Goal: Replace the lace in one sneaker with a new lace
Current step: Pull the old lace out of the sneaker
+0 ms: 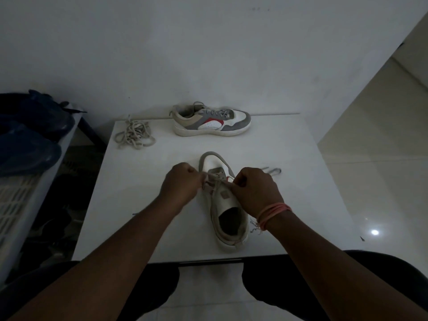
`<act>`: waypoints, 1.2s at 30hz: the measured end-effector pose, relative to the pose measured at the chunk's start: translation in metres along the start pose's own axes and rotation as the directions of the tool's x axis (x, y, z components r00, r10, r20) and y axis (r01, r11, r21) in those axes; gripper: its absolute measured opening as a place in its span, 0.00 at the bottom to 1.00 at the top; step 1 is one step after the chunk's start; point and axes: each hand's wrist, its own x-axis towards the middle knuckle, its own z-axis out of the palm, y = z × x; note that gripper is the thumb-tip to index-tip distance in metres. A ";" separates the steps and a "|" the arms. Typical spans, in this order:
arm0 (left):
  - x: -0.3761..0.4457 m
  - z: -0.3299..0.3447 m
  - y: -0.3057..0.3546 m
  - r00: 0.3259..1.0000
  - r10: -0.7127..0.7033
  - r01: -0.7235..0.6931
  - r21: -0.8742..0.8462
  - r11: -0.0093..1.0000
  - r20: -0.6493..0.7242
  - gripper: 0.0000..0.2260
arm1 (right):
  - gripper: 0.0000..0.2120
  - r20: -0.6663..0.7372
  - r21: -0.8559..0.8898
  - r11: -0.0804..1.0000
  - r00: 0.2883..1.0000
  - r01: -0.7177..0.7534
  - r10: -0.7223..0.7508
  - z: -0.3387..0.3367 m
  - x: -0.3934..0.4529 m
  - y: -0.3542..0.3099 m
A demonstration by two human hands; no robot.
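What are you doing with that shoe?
A person is putting a lace in the near sneaker on the white table. The left hand and the right hand each pinch a part of the lace over the middle of the shoe. A loose lace lies in a heap at the back left of the table. The other sneaker sits at the far edge, laced.

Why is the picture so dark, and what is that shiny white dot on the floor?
Head view: the room is dim, so the table, both hands and the near sneaker look grey and murky. The bright dot is glare from a light bouncing off the glossy floor. Wide lens bends the edges; lace details look soft.
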 end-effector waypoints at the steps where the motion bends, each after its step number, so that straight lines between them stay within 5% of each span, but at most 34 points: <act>1: 0.004 -0.003 -0.003 0.999 -0.042 0.041 -0.010 0.999 -0.014 0.05 | 0.10 -0.004 0.001 1.000 1.000 0.003 -0.003 0.001 0.000 0.000; 4: -0.003 -0.003 0.008 0.972 0.236 -0.234 0.105 0.967 -0.009 0.06 | 0.09 0.004 -0.026 0.999 1.000 0.022 -0.022 0.001 0.000 -0.003; 7: -0.018 0.006 0.023 0.789 0.603 -0.599 0.375 0.708 0.122 0.08 | 0.08 0.011 -0.070 0.997 0.999 0.036 -0.036 0.001 0.000 -0.005; 10: -0.021 0.012 0.020 0.717 0.688 -0.552 0.694 0.462 0.113 0.10 | 0.08 0.004 -0.090 0.995 0.999 0.041 -0.041 0.002 -0.001 -0.004; 11: -0.018 0.009 0.017 0.708 0.701 -0.538 0.704 0.464 0.079 0.12 | 0.09 0.006 -0.080 0.996 0.999 0.036 -0.036 0.001 -0.001 -0.003; 12: -0.015 0.002 0.016 0.726 0.687 -0.520 0.635 0.572 -0.025 0.12 | 0.10 0.010 -0.066 0.997 1.000 0.029 -0.029 0.000 -0.001 -0.003; 14: 0.000 -0.022 0.018 0.864 0.417 -0.351 0.256 0.901 -0.281 0.08 | 0.10 0.019 -0.046 0.999 1.000 0.022 -0.021 -0.001 0.000 -0.003; 16: 0.015 -0.037 0.015 0.937 0.138 -0.146 -0.002 0.989 -0.321 0.04 | 0.10 0.012 -0.053 0.998 1.000 0.025 -0.025 -0.001 0.000 -0.003; 18: 0.011 -0.031 0.015 0.947 0.223 -0.203 0.105 0.973 -0.232 0.06 | 0.09 0.008 -0.070 0.997 1.000 0.029 -0.029 0.000 -0.001 -0.003; 20: -0.003 -0.013 0.018 0.885 0.453 -0.411 0.274 0.869 -0.110 0.14 | 0.09 0.016 -0.096 0.995 0.999 0.036 -0.034 0.001 0.000 -0.005; 23: -0.023 0.012 0.025 0.757 0.639 -0.553 0.656 0.513 0.139 0.10 | 0.09 0.025 -0.125 0.991 0.999 0.041 -0.038 0.002 0.001 -0.006; 26: -0.029 0.007 0.027 0.748 0.659 -0.530 0.668 0.522 0.078 0.12 | 0.10 0.020 -0.104 0.994 0.999 0.034 -0.033 0.001 0.000 -0.005; 28: -0.020 -0.007 0.029 0.801 0.583 -0.449 0.509 0.734 -0.134 0.12 | 0.11 0.023 -0.089 0.996 0.999 0.028 -0.026 -0.001 -0.001 -0.005; 30: -0.001 -0.031 0.033 0.925 0.249 -0.267 -0.026 0.963 -0.288 0.08 | 0.10 0.025 -0.093 0.995 0.999 0.029 -0.026 -0.001 -0.001 -0.006; 33: 0.008 -0.053 0.040 0.992 -0.049 -0.045 -0.707 0.706 -0.113 0.11 | 0.10 0.020 -0.099 0.994 0.999 0.035 -0.033 0.000 -0.002 -0.006; 35: -0.003 -0.045 0.048 0.995 -0.006 0.082 -0.750 0.656 0.104 0.11 | 0.10 0.032 -0.093 0.995 0.999 0.034 -0.031 -0.001 -0.002 -0.007; 36: -0.012 -0.036 0.051 0.985 0.035 0.084 -0.642 0.762 0.170 0.10 | 0.09 0.038 -0.089 0.996 0.999 0.031 -0.028 -0.001 -0.002 -0.008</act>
